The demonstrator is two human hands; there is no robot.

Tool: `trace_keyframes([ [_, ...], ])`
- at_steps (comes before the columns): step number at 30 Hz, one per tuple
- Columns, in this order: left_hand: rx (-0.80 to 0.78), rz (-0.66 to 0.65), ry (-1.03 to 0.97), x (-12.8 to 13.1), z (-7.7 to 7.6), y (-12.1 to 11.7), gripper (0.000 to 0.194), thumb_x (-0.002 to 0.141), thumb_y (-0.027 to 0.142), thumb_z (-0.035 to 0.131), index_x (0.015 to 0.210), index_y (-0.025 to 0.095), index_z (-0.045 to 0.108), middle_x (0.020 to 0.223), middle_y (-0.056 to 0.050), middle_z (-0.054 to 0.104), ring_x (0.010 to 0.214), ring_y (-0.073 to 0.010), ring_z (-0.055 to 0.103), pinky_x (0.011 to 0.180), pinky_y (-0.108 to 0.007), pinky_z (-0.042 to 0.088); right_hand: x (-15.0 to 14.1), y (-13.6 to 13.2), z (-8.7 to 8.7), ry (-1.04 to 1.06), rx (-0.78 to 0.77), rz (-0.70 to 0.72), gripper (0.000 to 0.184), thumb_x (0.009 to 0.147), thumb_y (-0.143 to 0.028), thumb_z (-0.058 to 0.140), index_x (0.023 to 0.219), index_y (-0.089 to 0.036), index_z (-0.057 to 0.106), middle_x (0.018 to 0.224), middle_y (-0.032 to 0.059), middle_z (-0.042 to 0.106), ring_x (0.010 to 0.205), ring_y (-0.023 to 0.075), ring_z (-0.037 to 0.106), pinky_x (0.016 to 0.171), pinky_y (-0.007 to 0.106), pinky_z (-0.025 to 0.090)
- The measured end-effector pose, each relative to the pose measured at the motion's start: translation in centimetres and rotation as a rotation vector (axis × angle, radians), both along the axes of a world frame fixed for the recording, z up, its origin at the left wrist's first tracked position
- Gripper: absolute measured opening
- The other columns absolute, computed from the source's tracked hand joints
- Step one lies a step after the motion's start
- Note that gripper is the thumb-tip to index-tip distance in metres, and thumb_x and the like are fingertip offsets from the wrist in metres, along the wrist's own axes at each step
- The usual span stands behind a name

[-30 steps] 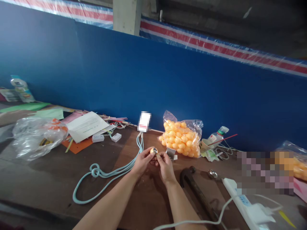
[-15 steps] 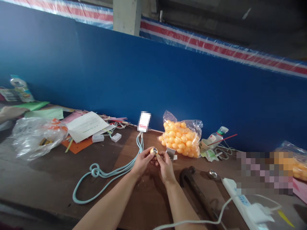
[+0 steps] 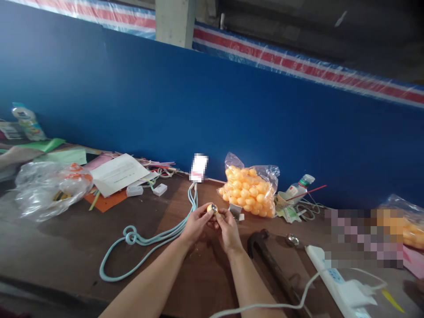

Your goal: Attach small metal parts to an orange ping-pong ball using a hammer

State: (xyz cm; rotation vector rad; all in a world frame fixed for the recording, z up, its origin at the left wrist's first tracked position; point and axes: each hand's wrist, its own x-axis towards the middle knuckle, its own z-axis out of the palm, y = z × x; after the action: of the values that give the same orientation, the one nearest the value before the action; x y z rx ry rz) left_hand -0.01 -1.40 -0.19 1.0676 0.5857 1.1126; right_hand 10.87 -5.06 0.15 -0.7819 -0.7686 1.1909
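Between my fingertips is a small orange-yellow ball (image 3: 212, 209) with a shiny silver piece against its upper face. My left hand (image 3: 196, 223) pinches it from the left, thumb on top. From the right, my right hand (image 3: 228, 227) closes on the same ball with thumb and fingers. Just behind my hands lies a clear bag of orange balls (image 3: 250, 192), with a small open box (image 3: 235, 212) in front of it. A light blue cord (image 3: 149, 241) loops on the table to the left. Whether the silver piece is fixed to the ball cannot be made out.
A hammer (image 3: 273, 265) lies right of my right forearm, near a shiny metal object (image 3: 292, 240). Further right is a power strip (image 3: 331, 278) with a white cable. Papers (image 3: 121, 174) and a clear plastic bag (image 3: 49, 190) lie left, beside another person's hand (image 3: 21, 155).
Both my hands keep the ball in almost the same place. At the far left, the other person's hand has shifted slightly. The view has moved a little.
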Motion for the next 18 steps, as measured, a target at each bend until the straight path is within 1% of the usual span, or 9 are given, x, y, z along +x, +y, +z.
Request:
trace_keyframes([
  [4,-0.002,0.006,0.009,-0.02,0.2,-0.09,0.049,0.072,0.041,0.065,0.114,0.015,0.059,0.099,-0.008,0.066,0.081,-0.0184,0.063,0.07,-0.028,0.05,-0.1,-0.08,0.41,0.007,-0.017,-0.002,0.026,0.07,-0.03,0.071,0.083,-0.022,0.05,0.06,-0.0058,0.056,0.046,0.0073,0.045,0.052,0.025,0.046],
  [8,0.005,0.023,0.04,-0.08,0.33,-0.2,0.05,0.071,0.04,0.065,0.113,0.013,0.06,0.098,-0.009,0.067,0.081,-0.0184,0.062,0.07,-0.027,0.05,-0.06,-0.22,0.79,0.008,-0.068,-0.001,0.029,0.067,-0.03,0.073,0.082,-0.022,0.05,0.058,-0.0065,0.054,0.045,0.0071,0.043,0.05,0.025,0.046],
  [13,-0.006,0.013,0.019,-0.04,0.11,-0.11,0.052,0.07,0.039,0.067,0.115,0.014,0.058,0.094,-0.008,0.067,0.074,-0.0165,0.062,0.067,-0.026,0.05,0.03,-0.28,0.82,-0.015,-0.075,-0.004,0.029,0.067,-0.031,0.073,0.081,-0.022,0.05,0.058,-0.0064,0.053,0.046,0.0072,0.043,0.05,0.024,0.046],
  [18,-0.069,0.044,-0.033,0.03,0.06,0.09,0.049,0.067,0.038,0.07,0.109,0.015,0.063,0.099,-0.008,0.067,0.082,-0.0179,0.062,0.074,-0.028,0.049,0.09,-0.23,0.96,-0.025,-0.063,0.018,0.025,0.07,-0.034,0.07,0.08,-0.022,0.05,0.062,-0.0059,0.052,0.048,0.0073,0.043,0.049,0.023,0.044],
])
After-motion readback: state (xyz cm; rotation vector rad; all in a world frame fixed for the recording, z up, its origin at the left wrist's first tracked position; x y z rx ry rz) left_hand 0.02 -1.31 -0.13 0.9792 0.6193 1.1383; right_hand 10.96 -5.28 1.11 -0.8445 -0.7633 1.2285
